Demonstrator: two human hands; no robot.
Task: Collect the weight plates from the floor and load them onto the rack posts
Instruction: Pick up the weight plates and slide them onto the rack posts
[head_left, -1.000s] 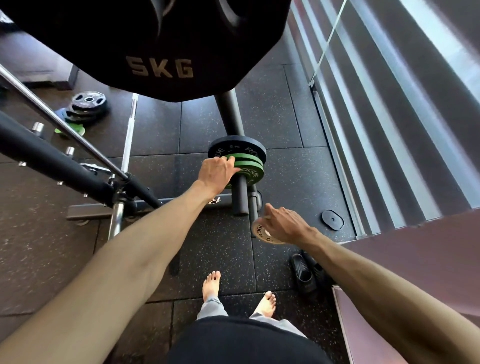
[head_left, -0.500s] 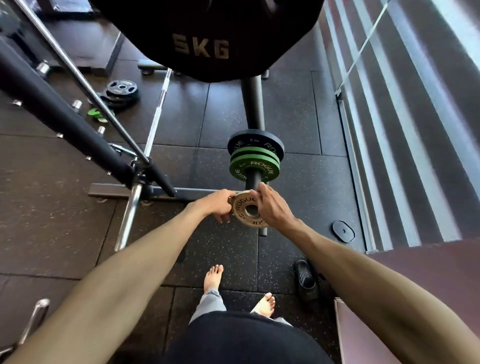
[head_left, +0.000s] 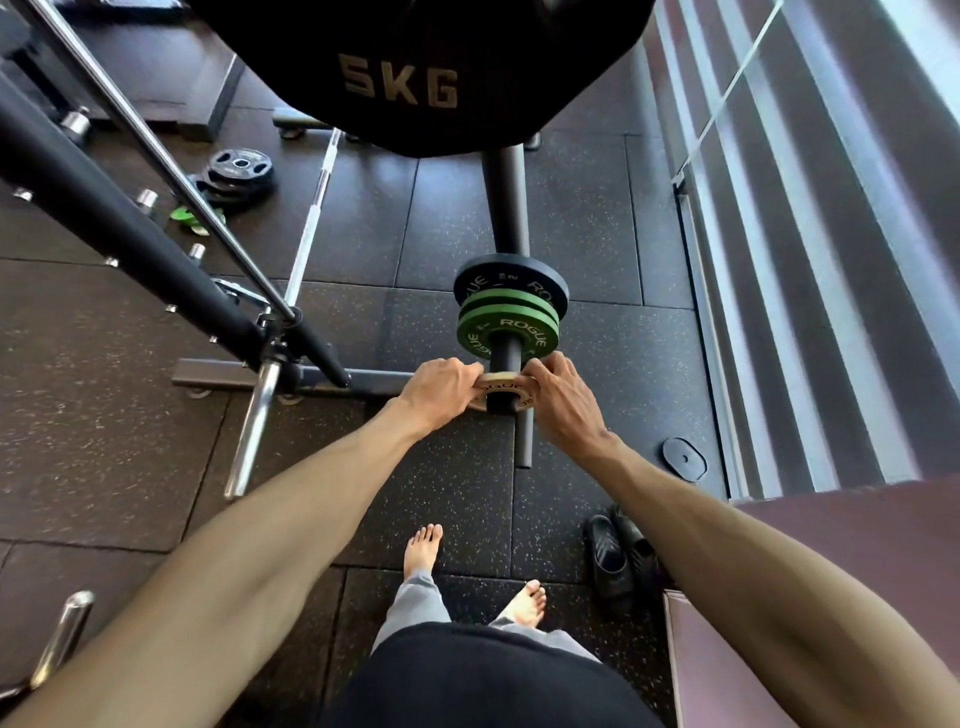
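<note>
Hands: two, the left hand (head_left: 441, 387) and the right hand (head_left: 563, 395)
Tan plate (head_left: 511, 385): one
Green plates (head_left: 506, 330): two, on the post (head_left: 505, 357)
Small black plate (head_left: 511, 280): one, behind the green ones
Big plate marked 5KG (head_left: 415, 78): one
Bare feet (head_left: 423, 545): two
Black shoes (head_left: 608, 558): two
Far pile of plates (head_left: 236, 174): too stacked to count

I see the left hand (head_left: 441, 388) and right hand (head_left: 565, 402) bare, forearms (head_left: 270, 540) bare to the frame's edge. A black fabric top (head_left: 488, 683) covers the torso; light grey trouser legs (head_left: 415, 605) end at the ankles above bare feet (head_left: 423, 545).
</note>
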